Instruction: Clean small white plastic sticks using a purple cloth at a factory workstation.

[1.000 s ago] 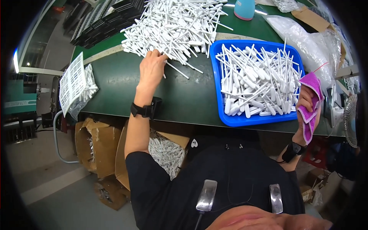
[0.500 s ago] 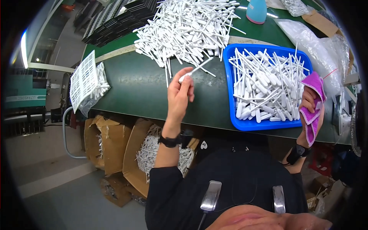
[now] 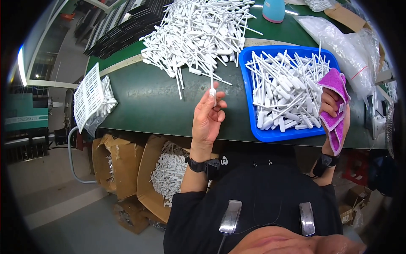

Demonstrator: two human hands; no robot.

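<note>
Left hand (image 3: 208,113): my grip is pinching one white paddle-ended stick (image 3: 212,91) by its wide end, shaft pointing away, above the green surface (image 3: 152,101).
Right hand (image 3: 328,103): my grip is holding a purple cloth (image 3: 334,82) at the right side of the blue tray (image 3: 275,137).
Blue tray: I'm seeing similar sticks filling it.
Loose pile (image 3: 198,34): more white sticks are lying beyond my left hand.
Light-blue container (image 3: 273,10): standing beyond the tray.

Grey floor (image 3: 76,222) beside green workbench (image 3: 152,103)

A factory workshop is indicated by white parts (image 3: 198,31) heaped at upper centre and open cardboard boxes (image 3: 128,169) lower left.
</note>
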